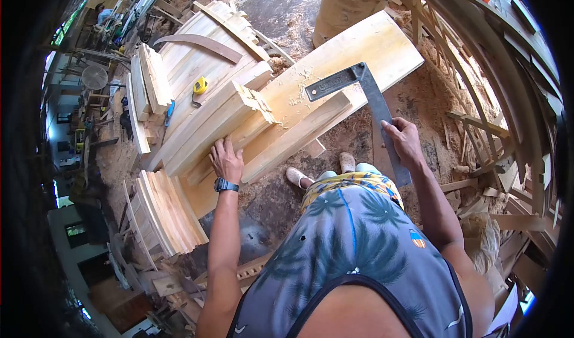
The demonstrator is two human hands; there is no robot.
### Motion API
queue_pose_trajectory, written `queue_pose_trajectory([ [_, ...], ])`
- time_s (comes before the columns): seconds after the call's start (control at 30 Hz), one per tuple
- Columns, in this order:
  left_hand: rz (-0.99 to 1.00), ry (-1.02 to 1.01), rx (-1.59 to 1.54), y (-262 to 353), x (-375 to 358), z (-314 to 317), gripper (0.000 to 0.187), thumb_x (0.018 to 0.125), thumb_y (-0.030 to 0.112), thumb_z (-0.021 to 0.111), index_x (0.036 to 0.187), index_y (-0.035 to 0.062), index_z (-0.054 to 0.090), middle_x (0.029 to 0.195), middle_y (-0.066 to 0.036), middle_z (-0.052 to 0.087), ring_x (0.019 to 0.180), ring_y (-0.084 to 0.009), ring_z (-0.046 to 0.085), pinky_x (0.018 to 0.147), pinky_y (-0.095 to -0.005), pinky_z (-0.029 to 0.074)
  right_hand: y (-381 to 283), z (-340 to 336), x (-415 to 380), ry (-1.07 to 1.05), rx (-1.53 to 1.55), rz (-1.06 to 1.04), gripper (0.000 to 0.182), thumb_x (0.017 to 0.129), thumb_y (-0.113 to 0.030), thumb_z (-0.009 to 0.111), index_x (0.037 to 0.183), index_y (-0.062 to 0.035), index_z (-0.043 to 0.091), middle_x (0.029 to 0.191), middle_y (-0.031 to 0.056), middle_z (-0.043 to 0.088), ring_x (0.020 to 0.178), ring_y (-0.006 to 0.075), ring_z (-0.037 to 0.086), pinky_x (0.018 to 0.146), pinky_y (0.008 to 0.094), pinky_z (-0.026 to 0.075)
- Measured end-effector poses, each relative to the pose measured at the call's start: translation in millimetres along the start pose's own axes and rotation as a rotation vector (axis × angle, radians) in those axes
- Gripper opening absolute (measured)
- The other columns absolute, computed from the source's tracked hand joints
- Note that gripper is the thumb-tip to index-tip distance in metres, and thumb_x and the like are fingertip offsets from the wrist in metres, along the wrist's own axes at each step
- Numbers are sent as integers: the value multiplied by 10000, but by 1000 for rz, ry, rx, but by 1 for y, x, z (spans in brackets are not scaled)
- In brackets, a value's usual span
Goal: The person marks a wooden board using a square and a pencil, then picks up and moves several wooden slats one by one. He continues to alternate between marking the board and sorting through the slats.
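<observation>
Head view: we record the left hand (226,160) laid flat, fingers spread, on the end of a stacked timber piece (215,125) — holding nothing. The right hand (403,140) is closed around the long blade of a steel framing square (365,93), whose short arm lies across a wide plank (353,54) — beside a narrower batten (296,137). A yellow tape measure (200,85) rests on the boards beyond.

Sleeveless grey-blue tank top (353,260) with dark palm-leaf print, black trim at neck and armholes, small orange badge at 3 o'clock side of the chest. Yellow patterned shorts (353,185). Black wristwatch (225,185) on left wrist. Pale slip-on shoes (297,176). Arms bare.
</observation>
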State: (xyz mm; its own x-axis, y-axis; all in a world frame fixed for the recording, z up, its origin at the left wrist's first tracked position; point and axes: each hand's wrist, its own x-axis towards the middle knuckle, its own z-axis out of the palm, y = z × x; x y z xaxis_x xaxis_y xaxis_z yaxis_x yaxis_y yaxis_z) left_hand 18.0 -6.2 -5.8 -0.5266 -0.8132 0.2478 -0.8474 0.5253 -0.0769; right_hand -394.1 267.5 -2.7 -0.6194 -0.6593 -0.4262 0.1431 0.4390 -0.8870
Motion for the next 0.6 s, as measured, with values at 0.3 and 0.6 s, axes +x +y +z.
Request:
queue_pose_trajectory([
  [0.3,-26,23,-180,-35,0,14,514,748,203,865,1207,57,685,1075,-186,611,1058,-407,576,933,-506,480,14,6,-24,0,83,77,383,967,-313,744,1029,61,690,801,80,665,609,130,642,543,290,552],
  [0.6,-50,34,-120,-36,-15,15,564,769,254,865,1257,79,642,1236,-165,612,1127,-392,585,941,-519,483,18,11,-31,-12,86,89,382,961,-306,749,1043,62,685,795,70,658,637,127,638,536,293,551],
])
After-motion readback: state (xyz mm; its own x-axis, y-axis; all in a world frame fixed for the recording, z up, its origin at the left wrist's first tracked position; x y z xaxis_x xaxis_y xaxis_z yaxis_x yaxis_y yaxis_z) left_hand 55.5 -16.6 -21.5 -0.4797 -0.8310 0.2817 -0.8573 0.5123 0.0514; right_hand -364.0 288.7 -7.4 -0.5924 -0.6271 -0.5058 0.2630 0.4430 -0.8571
